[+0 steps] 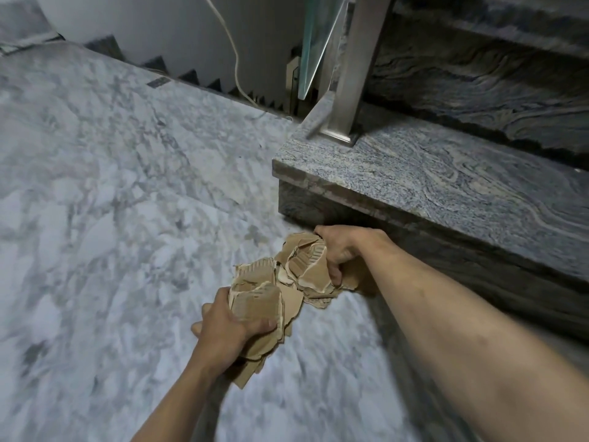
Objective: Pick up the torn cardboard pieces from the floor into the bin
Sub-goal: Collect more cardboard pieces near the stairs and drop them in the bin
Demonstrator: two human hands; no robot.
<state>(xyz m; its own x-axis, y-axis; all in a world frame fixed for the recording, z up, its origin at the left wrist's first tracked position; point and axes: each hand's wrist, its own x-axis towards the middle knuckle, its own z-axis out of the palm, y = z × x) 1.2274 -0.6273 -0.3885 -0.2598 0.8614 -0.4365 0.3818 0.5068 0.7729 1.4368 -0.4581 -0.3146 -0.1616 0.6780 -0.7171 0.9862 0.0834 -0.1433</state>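
Gripping torn cardboard pieces [288, 279], left hand [228, 330], right hand [342, 250], no legible writing

The torn cardboard pieces [271, 282] are tan brown with pale ragged edges and ribbed corrugation. The floor [111, 186] is white marble veined in grey. The step [446, 183] is grey-blue granite with swirling cream bands. The cable [234, 55] is white.

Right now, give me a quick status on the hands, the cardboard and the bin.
Left hand and right hand both grip cardboard. Bundle sits at the foot of the step. No bin in view.
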